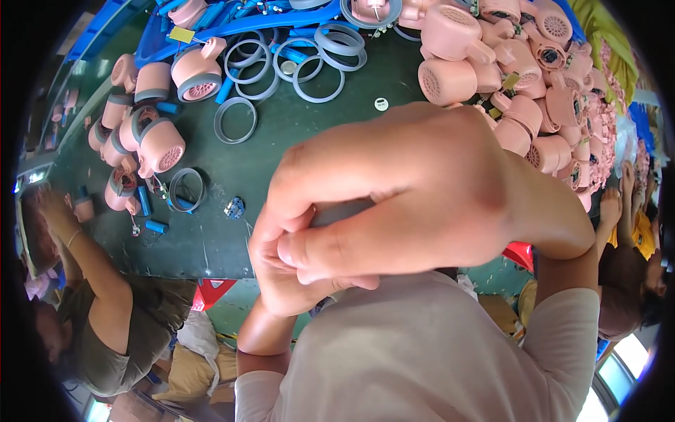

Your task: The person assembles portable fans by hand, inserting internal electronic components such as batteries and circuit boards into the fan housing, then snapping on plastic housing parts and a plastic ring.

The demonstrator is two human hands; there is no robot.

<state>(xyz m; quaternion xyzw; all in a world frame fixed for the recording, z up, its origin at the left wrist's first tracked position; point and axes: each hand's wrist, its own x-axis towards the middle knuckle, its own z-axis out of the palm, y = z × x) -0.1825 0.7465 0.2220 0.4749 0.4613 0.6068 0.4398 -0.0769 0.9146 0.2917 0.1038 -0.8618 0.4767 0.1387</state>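
Close in front of my chest, my two hands are clasped together. My right hand [415, 190] lies across the top, its fingers curled down and its thumb bent inward. Beneath and to the left, my left hand [278, 285] is closed against the right one's fingers. Between them a small part of a dark grey piece [342, 211] shows. The hands cover the rest of it, so its kind cannot be told. Beyond the hands, a round white disc [381, 104] and a small blue circuit board [235, 207] lie on the dark green table [232, 246].
Pink housings with round grilles [446, 81] are heaped at the right. More pink housings [162, 144] stand at the left, near blue cylindrical cells [157, 226]. Several grey rings [235, 119] lie beside a blue tray [242, 27]. People sit at both sides; a co-worker's arm [98, 271] reaches the table's left.
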